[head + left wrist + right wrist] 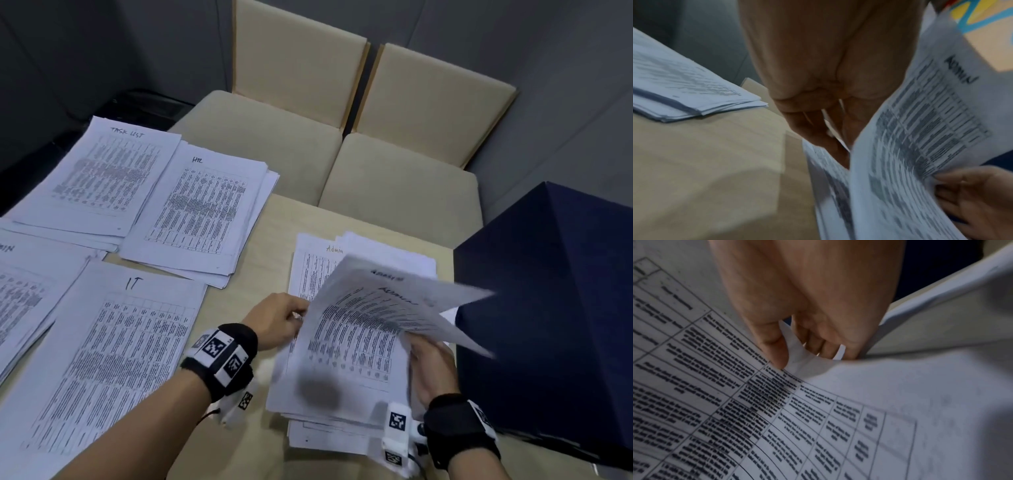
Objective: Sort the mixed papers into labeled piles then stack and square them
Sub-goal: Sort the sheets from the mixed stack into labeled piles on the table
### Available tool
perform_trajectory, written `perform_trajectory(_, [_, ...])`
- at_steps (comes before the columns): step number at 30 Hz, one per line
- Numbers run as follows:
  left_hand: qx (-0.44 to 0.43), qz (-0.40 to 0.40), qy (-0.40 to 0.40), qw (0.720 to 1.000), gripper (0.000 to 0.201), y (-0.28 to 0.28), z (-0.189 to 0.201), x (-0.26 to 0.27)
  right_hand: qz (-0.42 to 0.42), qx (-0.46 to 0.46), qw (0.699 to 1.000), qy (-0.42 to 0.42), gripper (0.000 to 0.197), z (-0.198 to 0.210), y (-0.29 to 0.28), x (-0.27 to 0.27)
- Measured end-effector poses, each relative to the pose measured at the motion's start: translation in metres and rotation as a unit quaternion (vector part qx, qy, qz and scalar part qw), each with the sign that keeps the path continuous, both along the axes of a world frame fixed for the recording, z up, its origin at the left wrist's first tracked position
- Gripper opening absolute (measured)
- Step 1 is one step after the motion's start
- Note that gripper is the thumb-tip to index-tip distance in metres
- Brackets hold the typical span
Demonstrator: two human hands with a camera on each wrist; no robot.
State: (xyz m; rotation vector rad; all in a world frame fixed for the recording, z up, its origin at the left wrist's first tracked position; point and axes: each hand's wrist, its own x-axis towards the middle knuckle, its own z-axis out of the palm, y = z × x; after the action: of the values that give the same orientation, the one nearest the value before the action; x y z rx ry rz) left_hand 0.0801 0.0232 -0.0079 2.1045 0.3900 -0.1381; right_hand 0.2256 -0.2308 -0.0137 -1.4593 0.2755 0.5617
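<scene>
Hands work the mixed paper stack (337,387) lying on the wooden table (246,240), just left of the dark blue box (555,308). Right hand (432,368) pinches a few lifted sheets (383,305) at their right edge: thumb on the printed face, other fingers curled underneath, seen close in the right wrist view (807,313). Lifted sheets curl upward, far ends fanned out and touching the box side; top one reads "ADMIN" in black handwriting. Left hand (279,323) sits at the left edge of the lifted sheets, fingers curled toward the paper edge; left wrist view (818,81) shows fingers close together reaching between the sheets, but whether they actually pinch one cannot be told, picture is blurred. Stack underneath is uneven, edges not squared; another "Admin" sheet (318,260) shows at its far end.

Left of the mixed stack, on the same table: IT pile (113,356) nearest, HR pile (202,209) beyond it, TASK LIST pile (99,174) left of HR, and a partly cropped pile (24,291) at the frame's left edge, label cut off. Piles overlap slightly at edges. Two beige chairs (342,137) stand beyond the table's far edge.
</scene>
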Motion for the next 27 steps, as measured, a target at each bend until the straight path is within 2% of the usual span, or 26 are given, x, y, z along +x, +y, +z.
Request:
perform_trajectory(1, [0.024,0.029,0.005,0.999,0.03,-0.002,-0.001,0.001,0.0,0.006,1.0,-0.006,0.03,0.0,0.0,-0.001])
perform_trajectory(4, [0.102,0.193,0.041,0.975,0.018,-0.003,-0.005,0.006,-0.028,0.001,0.999,-0.027,0.027,-0.001,0.0,-0.003])
perform_trajectory(6, [0.108,0.241,0.102,0.959,0.029,-0.004,-0.008,0.009,-0.036,-0.018,0.998,-0.046,0.031,0.0,0.001,-0.001])
perform_trajectory(8, [0.101,0.236,0.123,0.959,0.035,-0.005,-0.008,0.012,-0.027,-0.018,0.997,-0.064,0.038,0.0,0.0,0.0])
perform_trajectory(11, [0.113,0.225,0.1,0.963,0.046,-0.005,-0.005,0.016,0.014,-0.031,0.996,-0.082,0.024,0.001,-0.005,-0.002])
perform_trajectory(14, [0.196,0.152,0.117,0.962,0.046,-0.004,0.001,0.017,0.031,-0.032,0.996,-0.074,0.021,0.003,-0.011,-0.006])
perform_trajectory(17, [0.304,0.081,0.176,0.933,0.056,-0.011,0.016,0.017,-0.026,0.01,0.999,-0.038,0.011,0.0,-0.015,-0.01])
perform_trajectory(19, [0.341,0.082,0.176,0.92,0.061,-0.014,0.024,0.015,-0.061,0.029,0.998,-0.015,0.015,-0.001,-0.014,-0.011])
perform_trajectory(21, [0.354,0.1,0.156,0.917,0.059,-0.013,0.028,0.013,-0.067,0.032,0.997,-0.01,0.022,0.002,-0.011,-0.012])
perform_trajectory(24, [0.376,0.08,0.126,0.915,0.045,-0.013,0.028,0.011,-0.081,0.011,0.997,-0.006,0.019,0.004,-0.01,-0.013])
perform_trajectory(27, [0.353,0.071,0.064,0.931,0.034,-0.015,0.025,0.01,-0.085,-0.03,0.996,0.005,0.025,0.003,-0.01,-0.01])
